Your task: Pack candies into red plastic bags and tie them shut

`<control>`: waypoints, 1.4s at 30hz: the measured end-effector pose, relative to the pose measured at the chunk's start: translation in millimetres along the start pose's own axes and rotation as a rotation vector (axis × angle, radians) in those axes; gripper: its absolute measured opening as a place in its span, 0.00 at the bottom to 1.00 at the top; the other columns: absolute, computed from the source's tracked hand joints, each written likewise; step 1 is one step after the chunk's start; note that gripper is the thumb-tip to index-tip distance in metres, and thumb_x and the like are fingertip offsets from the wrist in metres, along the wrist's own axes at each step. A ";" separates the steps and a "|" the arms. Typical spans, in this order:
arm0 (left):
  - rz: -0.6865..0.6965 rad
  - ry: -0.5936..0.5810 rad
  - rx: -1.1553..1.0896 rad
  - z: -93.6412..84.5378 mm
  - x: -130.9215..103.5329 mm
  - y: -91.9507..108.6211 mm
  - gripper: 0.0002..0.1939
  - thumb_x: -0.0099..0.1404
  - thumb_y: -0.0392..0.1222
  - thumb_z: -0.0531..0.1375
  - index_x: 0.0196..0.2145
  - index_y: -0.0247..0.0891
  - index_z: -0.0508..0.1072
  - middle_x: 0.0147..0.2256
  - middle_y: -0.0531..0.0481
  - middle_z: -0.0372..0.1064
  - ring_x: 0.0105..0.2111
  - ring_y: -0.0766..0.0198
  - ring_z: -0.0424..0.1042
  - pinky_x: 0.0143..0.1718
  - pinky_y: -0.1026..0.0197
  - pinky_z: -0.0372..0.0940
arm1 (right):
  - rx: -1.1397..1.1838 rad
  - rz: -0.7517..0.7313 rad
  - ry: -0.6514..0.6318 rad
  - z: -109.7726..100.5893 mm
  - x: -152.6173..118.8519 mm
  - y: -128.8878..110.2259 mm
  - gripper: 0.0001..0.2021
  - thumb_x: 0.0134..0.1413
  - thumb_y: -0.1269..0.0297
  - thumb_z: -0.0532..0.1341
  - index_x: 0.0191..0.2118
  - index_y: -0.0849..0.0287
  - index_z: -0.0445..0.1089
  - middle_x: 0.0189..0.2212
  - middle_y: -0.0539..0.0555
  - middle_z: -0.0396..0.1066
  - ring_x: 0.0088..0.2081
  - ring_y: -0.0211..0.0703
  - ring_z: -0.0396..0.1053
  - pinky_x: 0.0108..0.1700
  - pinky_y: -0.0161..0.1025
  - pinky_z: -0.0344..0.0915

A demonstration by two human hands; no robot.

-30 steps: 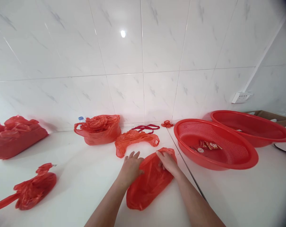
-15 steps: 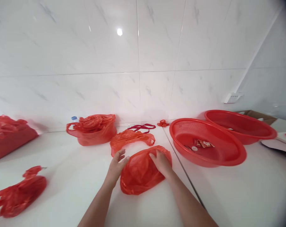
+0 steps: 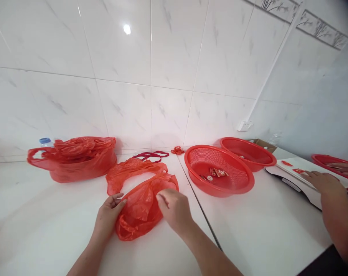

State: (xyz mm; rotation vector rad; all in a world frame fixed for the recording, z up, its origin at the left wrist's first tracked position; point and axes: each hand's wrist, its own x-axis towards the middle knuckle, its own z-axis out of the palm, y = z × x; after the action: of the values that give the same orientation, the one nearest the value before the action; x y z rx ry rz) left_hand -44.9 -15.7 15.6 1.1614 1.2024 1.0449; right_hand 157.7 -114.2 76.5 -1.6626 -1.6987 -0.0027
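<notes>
A thin red plastic bag point(image 3: 142, 205) lies opened out on the white table in front of me. At its left edge my left hand point(image 3: 108, 214) has its thumb and curled fingers closed on the plastic. My right hand point(image 3: 175, 211) is a loose fist over the bag's right side. What it holds, if anything, is hidden by the fingers. Behind the bag a second crumpled red plastic bag point(image 3: 127, 172) lies flat, with dark red straps point(image 3: 150, 155) beyond it.
A full red bag point(image 3: 81, 168) and a bottle point(image 3: 45, 142) stand back left. On the right are a red basin point(image 3: 234, 184) holding small red packets point(image 3: 218, 172), another red basin point(image 3: 247, 151), and a white scale point(image 3: 291, 178). A co-worker's hand point(image 3: 323, 182) rests over the scale.
My view has turned right, bringing the scale and a co-worker's arms into sight. My right hand has closed from spread fingers into a fist. The near bag's opening is shaped differently.
</notes>
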 end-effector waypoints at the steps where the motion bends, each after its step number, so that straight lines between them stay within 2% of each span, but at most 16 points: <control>1: -0.007 0.001 -0.013 0.1 -0.9 0.7 0.27 0.48 0.54 0.65 0.43 0.39 0.67 0.29 0.53 0.69 0.26 0.62 0.71 0.28 0.62 0.66 | 0.006 -0.008 0.078 -13.1 -0.7 7.8 0.13 0.61 0.64 0.49 0.36 0.54 0.71 0.32 0.52 0.72 0.34 0.38 0.69 0.39 0.35 0.63; 3: -0.022 0.001 -0.022 0.3 -2.8 2.3 0.26 0.48 0.53 0.65 0.43 0.39 0.67 0.29 0.53 0.70 0.27 0.62 0.72 0.28 0.62 0.67 | -0.064 0.012 0.247 -39.5 -1.0 34.9 0.13 0.60 0.64 0.50 0.41 0.57 0.71 0.39 0.56 0.72 0.43 0.42 0.68 0.48 0.38 0.62; 5: -0.032 0.004 -0.024 0.3 -3.8 3.1 0.25 0.49 0.52 0.65 0.43 0.40 0.68 0.30 0.52 0.70 0.27 0.62 0.72 0.28 0.62 0.67 | -0.225 0.097 0.361 -63.3 -3.1 70.2 0.16 0.59 0.62 0.51 0.48 0.59 0.68 0.49 0.61 0.67 0.52 0.48 0.62 0.54 0.45 0.58; 7: -0.036 0.005 -0.029 0.2 -3.4 2.6 0.25 0.49 0.52 0.65 0.42 0.40 0.68 0.30 0.52 0.71 0.27 0.62 0.72 0.28 0.62 0.67 | -0.377 0.176 0.314 -81.1 -10.8 102.9 0.19 0.57 0.59 0.53 0.51 0.62 0.66 0.52 0.63 0.65 0.55 0.54 0.60 0.55 0.50 0.57; 10: -0.034 -0.001 -0.031 -0.1 -1.5 0.6 0.24 0.49 0.52 0.65 0.42 0.40 0.68 0.29 0.53 0.71 0.27 0.62 0.72 0.28 0.62 0.67 | -0.467 0.225 0.107 -92.9 -34.9 130.2 0.19 0.60 0.58 0.50 0.50 0.61 0.68 0.42 0.61 0.73 0.43 0.52 0.68 0.46 0.49 0.63; 12: -0.034 -0.002 -0.031 0.1 -0.8 -0.1 0.24 0.49 0.52 0.65 0.41 0.40 0.68 0.30 0.53 0.71 0.28 0.62 0.72 0.29 0.62 0.68 | -0.491 0.217 0.034 -90.9 -56.5 132.8 0.19 0.61 0.59 0.48 0.49 0.60 0.69 0.38 0.59 0.74 0.38 0.50 0.70 0.43 0.47 0.63; 17: -0.043 0.019 -0.038 1.8 -1.9 2.3 0.23 0.48 0.51 0.66 0.40 0.40 0.69 0.31 0.52 0.71 0.27 0.62 0.72 0.27 0.63 0.68 | -0.506 0.161 -0.012 -74.9 -103.7 120.7 0.17 0.62 0.58 0.50 0.49 0.57 0.69 0.43 0.57 0.73 0.42 0.49 0.70 0.44 0.46 0.62; 22: -0.044 0.014 -0.032 1.1 -0.9 0.9 0.22 0.48 0.50 0.66 0.40 0.40 0.70 0.32 0.52 0.72 0.27 0.63 0.73 0.27 0.63 0.68 | -0.526 0.138 0.002 -83.5 -120.6 112.0 0.17 0.62 0.56 0.50 0.49 0.56 0.69 0.44 0.58 0.73 0.43 0.49 0.70 0.44 0.45 0.63; 28: -0.045 0.007 -0.030 -1.5 2.2 -6.1 0.23 0.49 0.50 0.66 0.42 0.40 0.70 0.32 0.52 0.71 0.28 0.63 0.73 0.28 0.63 0.68 | -0.510 0.207 -0.046 -117.8 -119.4 98.3 0.17 0.60 0.54 0.51 0.47 0.54 0.71 0.42 0.57 0.74 0.42 0.50 0.71 0.42 0.44 0.65; 33: -0.032 -0.001 -0.017 -0.6 -0.8 -1.4 0.23 0.49 0.51 0.66 0.41 0.40 0.70 0.31 0.52 0.71 0.28 0.65 0.71 0.28 0.64 0.67 | -0.413 0.326 -0.189 -143.9 -111.2 92.3 0.18 0.58 0.50 0.51 0.46 0.48 0.72 0.44 0.54 0.74 0.44 0.50 0.72 0.39 0.42 0.68; 35: -0.026 0.001 0.002 0.1 -2.5 1.7 0.22 0.49 0.52 0.66 0.40 0.40 0.70 0.31 0.53 0.71 0.27 0.64 0.71 0.28 0.64 0.66 | -0.354 0.365 -0.276 -153.7 -103.4 99.2 0.19 0.58 0.49 0.50 0.47 0.47 0.72 0.45 0.54 0.73 0.46 0.51 0.71 0.40 0.42 0.68; 38: -0.011 0.000 0.025 0.2 -2.5 2.4 0.23 0.48 0.53 0.65 0.39 0.39 0.70 0.29 0.53 0.70 0.26 0.65 0.70 0.27 0.64 0.65 | -0.312 0.470 -0.362 -166.0 -85.9 122.9 0.22 0.58 0.46 0.49 0.49 0.48 0.71 0.46 0.55 0.73 0.47 0.52 0.70 0.42 0.44 0.67; 40: 0.006 -0.007 0.030 -0.5 -0.4 -0.5 0.23 0.48 0.54 0.65 0.39 0.39 0.70 0.28 0.54 0.69 0.26 0.65 0.69 0.27 0.65 0.64 | -0.363 0.515 -0.359 -171.1 -73.5 143.0 0.24 0.54 0.45 0.52 0.50 0.51 0.70 0.45 0.58 0.73 0.44 0.55 0.72 0.39 0.45 0.68; 42: 0.023 -0.013 0.040 -1.4 2.2 -4.8 0.22 0.49 0.53 0.65 0.39 0.39 0.70 0.29 0.54 0.69 0.26 0.65 0.69 0.27 0.65 0.64 | -0.444 0.499 -0.256 -173.8 -63.5 160.3 0.22 0.50 0.45 0.57 0.46 0.52 0.73 0.41 0.60 0.74 0.39 0.55 0.73 0.36 0.45 0.67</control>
State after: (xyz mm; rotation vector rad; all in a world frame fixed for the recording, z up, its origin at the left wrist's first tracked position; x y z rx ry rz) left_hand -46.2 -14.0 10.6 1.2138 1.2069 1.0329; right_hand 373.8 -227.9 93.0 -2.4787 -1.4825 0.0801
